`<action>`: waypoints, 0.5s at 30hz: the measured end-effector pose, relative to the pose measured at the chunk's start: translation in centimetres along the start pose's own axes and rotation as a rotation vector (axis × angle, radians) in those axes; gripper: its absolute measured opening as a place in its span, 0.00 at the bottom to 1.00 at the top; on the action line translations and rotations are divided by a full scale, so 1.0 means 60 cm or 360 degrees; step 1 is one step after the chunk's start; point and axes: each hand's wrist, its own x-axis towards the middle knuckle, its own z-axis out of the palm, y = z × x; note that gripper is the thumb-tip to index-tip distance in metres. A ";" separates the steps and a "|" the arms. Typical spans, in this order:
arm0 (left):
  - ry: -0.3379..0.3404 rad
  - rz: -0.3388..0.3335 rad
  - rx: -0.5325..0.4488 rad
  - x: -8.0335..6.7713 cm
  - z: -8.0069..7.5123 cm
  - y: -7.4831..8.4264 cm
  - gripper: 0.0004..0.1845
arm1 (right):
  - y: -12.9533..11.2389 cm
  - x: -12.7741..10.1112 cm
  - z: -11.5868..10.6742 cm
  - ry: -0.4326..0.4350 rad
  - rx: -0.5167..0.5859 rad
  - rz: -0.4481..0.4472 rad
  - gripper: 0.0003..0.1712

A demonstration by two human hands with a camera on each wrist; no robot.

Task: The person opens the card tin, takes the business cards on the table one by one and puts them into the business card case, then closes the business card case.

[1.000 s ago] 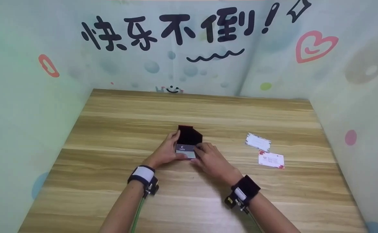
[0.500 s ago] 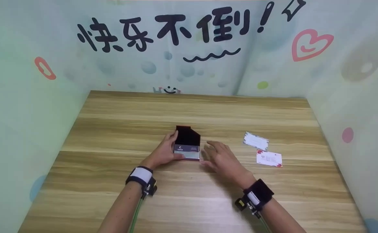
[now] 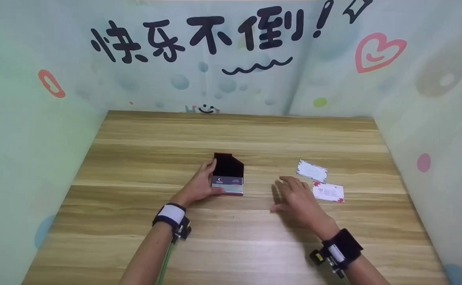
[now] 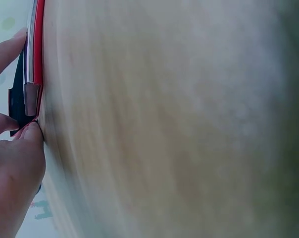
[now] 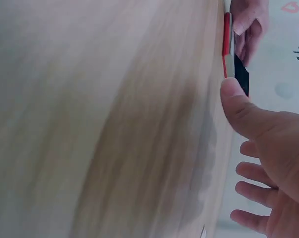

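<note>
At the middle of the light wooden tabletop (image 3: 144, 237) lies a small card case (image 3: 228, 180) with a red base, a metal rim and a dark lid raised open at its far side. A card with a dark upper band and pale lower part (image 3: 227, 184) sits in the case's near half.

The left hand (image 3: 199, 185) grasps the case at its left side: the thumb lies along the near left corner and the fingers curl round the far left edge beside the raised lid. The left wrist view confirms this contact; a fingertip (image 4: 33, 131) presses the red edge of the case (image 4: 35, 59), and another finger rests higher on the metal rim.

The right hand (image 3: 300, 196) is released and holds nothing. Its fingers are spread and nearly straight, palm down, just above the tabletop. It is positioned between the case and two white rectangular cards with red printed corners. The nearer card (image 3: 328, 192) lies just beside the right fingertips; whether they touch cannot be determined. The farther card (image 3: 312, 171) lies slightly beyond it, corner close to corner. In the right wrist view the open palm (image 5: 273, 163) and extended thumb are visible, apart from the case (image 5: 229, 49).
</note>
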 end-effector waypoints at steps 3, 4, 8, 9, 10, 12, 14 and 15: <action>0.0000 0.0002 0.0015 -0.001 -0.003 0.001 0.61 | 0.013 -0.011 -0.007 0.0057 -0.0042 0.0008 0.49; 0.0000 0.0008 0.0019 -0.001 -0.003 0.001 0.61 | 0.018 -0.015 -0.009 0.0071 -0.0055 0.0011 0.49; -0.0002 0.0026 0.0018 -0.001 -0.003 0.000 0.61 | 0.036 -0.029 -0.016 0.0080 -0.0073 0.0044 0.48; -0.0005 0.0027 0.0017 -0.001 -0.003 0.000 0.61 | 0.040 -0.032 -0.018 0.0074 -0.0071 0.0057 0.48; -0.0007 0.0029 0.0015 -0.001 -0.002 0.000 0.61 | 0.045 -0.035 -0.020 0.0064 -0.0068 0.0074 0.48; -0.0009 0.0023 0.0025 -0.001 -0.001 0.000 0.61 | 0.056 -0.041 -0.024 0.0040 -0.0052 0.0111 0.47; -0.0011 0.0020 0.0039 0.000 0.000 0.000 0.61 | 0.067 -0.047 -0.028 0.0007 -0.0037 0.0161 0.47; -0.0011 0.0020 0.0044 0.000 0.000 0.000 0.61 | 0.073 -0.050 -0.030 -0.0006 -0.0020 0.0185 0.47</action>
